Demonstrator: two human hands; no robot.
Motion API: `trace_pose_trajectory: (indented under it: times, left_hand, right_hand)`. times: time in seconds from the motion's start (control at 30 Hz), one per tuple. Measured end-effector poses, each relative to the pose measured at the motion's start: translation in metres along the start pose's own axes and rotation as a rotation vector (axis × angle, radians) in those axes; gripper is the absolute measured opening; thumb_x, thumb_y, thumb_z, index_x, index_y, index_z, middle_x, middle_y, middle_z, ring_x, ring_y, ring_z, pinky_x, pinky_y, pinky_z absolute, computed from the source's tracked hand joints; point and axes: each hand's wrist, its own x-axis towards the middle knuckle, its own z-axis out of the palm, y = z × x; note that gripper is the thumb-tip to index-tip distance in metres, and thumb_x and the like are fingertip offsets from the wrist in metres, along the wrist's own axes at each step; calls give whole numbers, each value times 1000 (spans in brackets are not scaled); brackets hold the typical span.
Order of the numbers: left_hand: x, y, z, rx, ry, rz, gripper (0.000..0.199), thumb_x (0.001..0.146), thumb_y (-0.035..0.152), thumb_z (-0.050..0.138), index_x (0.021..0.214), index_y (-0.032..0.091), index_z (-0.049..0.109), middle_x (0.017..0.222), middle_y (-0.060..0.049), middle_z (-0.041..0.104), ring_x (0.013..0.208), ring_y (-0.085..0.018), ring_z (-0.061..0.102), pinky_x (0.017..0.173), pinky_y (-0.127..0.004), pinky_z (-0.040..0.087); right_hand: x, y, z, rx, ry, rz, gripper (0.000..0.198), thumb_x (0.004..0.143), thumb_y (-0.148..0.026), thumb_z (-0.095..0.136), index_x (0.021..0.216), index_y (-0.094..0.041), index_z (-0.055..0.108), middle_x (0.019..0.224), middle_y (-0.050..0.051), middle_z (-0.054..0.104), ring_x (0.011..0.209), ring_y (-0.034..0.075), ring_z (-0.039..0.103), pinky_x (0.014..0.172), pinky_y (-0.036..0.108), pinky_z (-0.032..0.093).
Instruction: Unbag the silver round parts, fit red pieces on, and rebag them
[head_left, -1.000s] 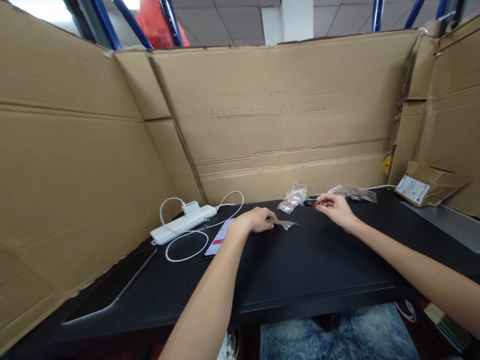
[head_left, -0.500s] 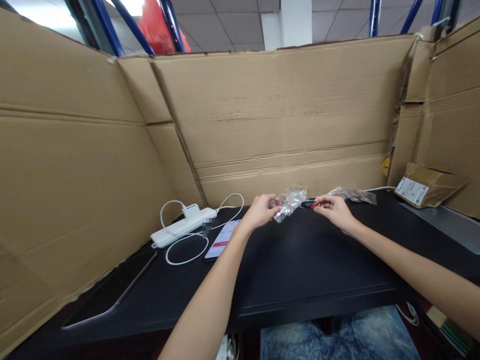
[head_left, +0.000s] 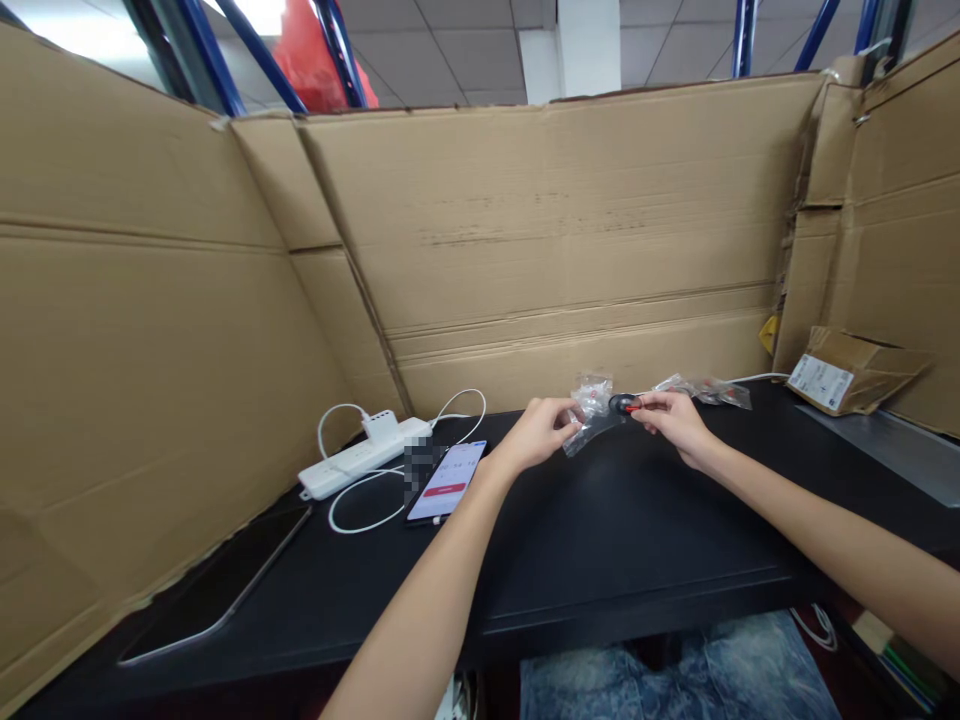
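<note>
From the head of a person seated at a black desk [head_left: 637, 530], the camera looks forward and down along the bare forearms [head_left: 427, 590], one rising from the lower edge, the other from the right. The left hand [head_left: 541, 432] and right hand [head_left: 673, 420] stand at middle range. Beyond them, a cardboard wall [head_left: 570, 230] fronts the lens beneath the ceiling [head_left: 450, 60]. The wide view takes in a tablet [head_left: 217, 580] left of the left hand, a box [head_left: 855, 370] right of the right, and blue cloth [head_left: 660, 670] below both.
</note>
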Motion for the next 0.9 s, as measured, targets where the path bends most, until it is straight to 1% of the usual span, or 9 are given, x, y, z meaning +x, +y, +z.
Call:
trace_pose_trajectory:
  times: [0.2, 0.3, 0.37, 0.47, 0.53, 0.63, 0.7, 0.8, 0.9]
  left_hand:
    - [0, 9, 4, -49, 79, 50, 16, 81, 18, 56, 90, 19, 69, 71, 0, 67, 65, -13, 58, 66, -24, 41]
    - [1, 14, 7, -114, 129, 28, 14, 81, 21, 59, 91, 18, 69, 77, -1, 70, 68, -14, 61, 68, -25, 44]
    - [2, 16, 9, -155, 191, -3, 15, 80, 24, 62, 91, 18, 70, 81, -2, 72, 70, -15, 63, 68, -25, 46]
    - [3, 16, 14, -223, 270, -59, 15, 79, 27, 66, 90, 17, 70, 80, -3, 72, 67, -15, 64, 64, -25, 48]
    - [4, 14, 17, -324, 262, -93, 18, 78, 29, 67, 91, 16, 70, 77, -4, 72, 63, -15, 65, 61, -25, 50]
    - [5, 9, 23, -516, 188, -133, 24, 78, 32, 68, 94, 14, 69, 73, -6, 71, 59, -17, 66, 58, -28, 54]
    - [6, 8, 27, -607, 143, -146, 26, 77, 33, 70, 94, 13, 68, 70, -7, 70, 60, -18, 67, 59, -30, 56]
    - [7, 9, 33, -674, 118, -149, 26, 75, 31, 71, 93, 12, 68, 70, -8, 70, 63, -19, 69, 61, -33, 58]
    - [7, 12, 38, -692, 114, -145, 27, 74, 31, 73, 92, 11, 68, 73, -8, 70, 66, -20, 69, 63, -34, 58]
  right_hand:
    - [0, 5, 0, 3, -111, 16, 26, 61, -27, 76, 81, -12, 68, 69, 2, 64, 54, 9, 48, 52, 24, 35]
    - [0, 5, -1, 6, -136, 13, 27, 61, -28, 77, 81, -12, 68, 70, 3, 64, 55, 9, 49, 52, 24, 36]
    - [0, 5, -1, 11, -141, 10, 27, 61, -28, 78, 82, -13, 69, 72, 3, 65, 56, 9, 49, 52, 25, 36]
    - [0, 3, -1, 21, -142, 13, 28, 60, -27, 79, 82, -13, 69, 72, 4, 66, 56, 9, 49, 53, 25, 37]
    - [-1, 1, -1, 16, -151, 16, 29, 60, -28, 79, 82, -13, 69, 71, 3, 65, 56, 9, 49, 53, 25, 37]
    - [-1, 0, -1, -9, -184, 17, 28, 61, -30, 79, 81, -13, 70, 68, 3, 64, 55, 9, 48, 52, 24, 36]
    - [-2, 0, -1, -14, -200, 18, 29, 61, -31, 80, 79, -13, 69, 67, 2, 64, 54, 9, 48, 51, 24, 36]
    - [-2, 2, -1, -11, -212, 17, 30, 59, -32, 81, 78, -13, 68, 67, 2, 64, 53, 9, 48, 51, 24, 36]
    - [-2, 5, -2, -24, -234, 22, 31, 60, -33, 81, 80, -13, 68, 68, 1, 64, 51, 8, 48, 50, 23, 35]
